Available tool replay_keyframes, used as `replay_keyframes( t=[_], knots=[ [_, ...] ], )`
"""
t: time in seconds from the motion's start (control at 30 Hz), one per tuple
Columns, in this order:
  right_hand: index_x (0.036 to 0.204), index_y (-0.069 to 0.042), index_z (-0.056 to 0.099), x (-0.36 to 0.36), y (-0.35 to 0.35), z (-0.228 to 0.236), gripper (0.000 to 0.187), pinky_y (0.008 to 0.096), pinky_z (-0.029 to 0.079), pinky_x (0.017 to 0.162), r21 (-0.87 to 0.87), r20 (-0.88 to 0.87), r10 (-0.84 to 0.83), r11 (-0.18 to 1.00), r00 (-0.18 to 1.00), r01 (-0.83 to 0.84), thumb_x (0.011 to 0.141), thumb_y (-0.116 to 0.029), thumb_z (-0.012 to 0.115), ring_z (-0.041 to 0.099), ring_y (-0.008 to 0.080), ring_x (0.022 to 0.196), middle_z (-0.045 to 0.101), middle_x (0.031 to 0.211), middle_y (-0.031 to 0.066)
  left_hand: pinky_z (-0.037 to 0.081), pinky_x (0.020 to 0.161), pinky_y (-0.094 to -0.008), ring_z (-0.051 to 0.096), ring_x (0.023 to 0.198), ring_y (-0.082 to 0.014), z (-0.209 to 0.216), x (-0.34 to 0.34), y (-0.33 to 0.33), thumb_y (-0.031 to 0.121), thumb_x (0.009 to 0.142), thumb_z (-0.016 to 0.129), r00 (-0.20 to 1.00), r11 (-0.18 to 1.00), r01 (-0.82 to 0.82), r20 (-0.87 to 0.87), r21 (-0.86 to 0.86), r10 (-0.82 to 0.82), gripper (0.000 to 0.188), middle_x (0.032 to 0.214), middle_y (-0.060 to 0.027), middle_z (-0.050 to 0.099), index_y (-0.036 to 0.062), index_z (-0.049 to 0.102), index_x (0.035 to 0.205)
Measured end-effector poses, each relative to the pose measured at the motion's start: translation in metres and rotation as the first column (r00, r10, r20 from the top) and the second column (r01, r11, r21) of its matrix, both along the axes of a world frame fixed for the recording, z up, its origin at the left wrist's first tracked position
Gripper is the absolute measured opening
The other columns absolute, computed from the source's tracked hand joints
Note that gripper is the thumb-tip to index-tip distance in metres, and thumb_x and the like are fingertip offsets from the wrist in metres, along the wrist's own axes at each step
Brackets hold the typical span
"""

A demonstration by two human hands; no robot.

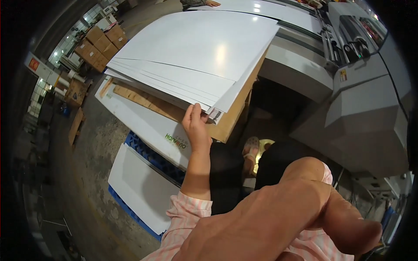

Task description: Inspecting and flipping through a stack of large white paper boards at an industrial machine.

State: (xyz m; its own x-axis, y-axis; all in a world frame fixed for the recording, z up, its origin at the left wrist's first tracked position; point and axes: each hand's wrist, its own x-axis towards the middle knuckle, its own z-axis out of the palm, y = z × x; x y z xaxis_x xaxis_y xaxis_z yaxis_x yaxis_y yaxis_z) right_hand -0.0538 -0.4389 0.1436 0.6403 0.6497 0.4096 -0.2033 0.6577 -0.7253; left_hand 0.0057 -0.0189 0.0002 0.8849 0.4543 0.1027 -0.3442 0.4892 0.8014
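Note:
A large stack of glossy white sheets (187, 48) lies in front of me, its near edges fanned in steps. My left hand (196, 122) grips the sheets at their near corner, fingers against the edge and thumb mostly hidden. Very close to the camera, my right hand (278, 213) looms large across the lower right. Its thumb points out to the right, and its other fingers are hidden or cut off, so I cannot see whether it holds anything. Under the stack shows a brown board (237, 115).
A big grey machine (357, 104) with rollers stands at right. Below the stack are a white printed panel (148, 126) and a blue pallet (130, 222) bearing white sheets. Brown cartons (98, 45) sit at far left. Another person's hand (212, 3) rests on white sheets at the far edge.

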Motion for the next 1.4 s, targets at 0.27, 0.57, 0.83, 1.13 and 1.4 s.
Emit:
replay_keyframes(
  t=[0.27, 0.57, 0.83, 1.13, 1.4],
  knots=[
    [0.102, 0.010, 0.057, -0.023, -0.074, -0.027, 0.058, 0.0402, 0.042, 0.088, -0.002, 0.020, -0.055, 0.999, 0.998, 0.055, 0.086, -0.045, 0.049, 0.058, 0.0307, 0.094, 0.061, 0.095, 0.0208, 0.053, 0.077, -0.0338, 0.057, 0.083, -0.0163, -0.007, 0.000, -0.006, 0.011, 0.090, 0.048, 1.000, 1.000, 0.005, 0.017, 0.016, -0.005, 0.017, 0.092, -0.0092, 0.056, -0.0042, 0.053, 0.096],
    [0.103, 0.009, 0.057, -0.027, 0.071, -0.017, 0.054, 0.0384, 0.043, 0.085, 0.030, 0.014, -0.076, 0.997, 0.997, 0.075, 0.087, -0.042, 0.049, 0.058, 0.0288, 0.091, 0.061, 0.093, 0.0195, 0.053, 0.079, -0.0338, 0.055, 0.082, -0.0146, 0.000, -0.006, 0.001, 0.011, 0.091, 0.047, 0.999, 0.998, -0.031, 0.017, 0.058, 0.030, 0.018, 0.090, -0.0087, 0.054, -0.0050, 0.051, 0.096],
    [0.105, 0.008, 0.056, -0.008, 0.139, 0.000, 0.051, 0.0368, 0.043, 0.083, 0.032, 0.028, -0.058, 0.998, 0.998, 0.057, 0.087, -0.040, 0.050, 0.059, 0.0270, 0.088, 0.061, 0.091, 0.0183, 0.053, 0.079, -0.0325, 0.055, 0.082, -0.0147, 0.006, -0.005, -0.007, 0.012, 0.091, 0.046, 1.000, 0.998, -0.026, 0.007, 0.062, 0.025, 0.019, 0.090, -0.0085, 0.054, -0.0053, 0.051, 0.096],
    [0.106, 0.007, 0.056, 0.000, 0.177, 0.003, 0.048, 0.0350, 0.044, 0.080, 0.041, 0.048, -0.014, 0.999, 0.999, 0.012, 0.087, -0.037, 0.050, 0.059, 0.0251, 0.086, 0.061, 0.089, 0.0169, 0.053, 0.077, -0.0310, 0.053, 0.077, -0.0113, 0.006, -0.004, -0.011, 0.012, 0.091, 0.048, 0.999, 0.998, -0.036, 0.004, 0.049, 0.036, 0.016, 0.085, -0.0059, 0.052, -0.0036, 0.052, 0.088],
    [0.107, 0.006, 0.055, 0.004, 0.193, 0.001, 0.045, 0.0334, 0.045, 0.077, 0.064, 0.059, 0.022, 0.998, 0.998, -0.026, 0.088, -0.035, 0.050, 0.059, 0.0233, 0.083, 0.061, 0.087, 0.0157, 0.053, 0.077, -0.0316, 0.054, 0.078, -0.0124, 0.005, -0.005, -0.007, 0.011, 0.091, 0.048, 0.999, 0.997, -0.034, 0.011, 0.065, 0.034, 0.015, 0.087, -0.0066, 0.052, -0.0035, 0.052, 0.090]
  ],
)
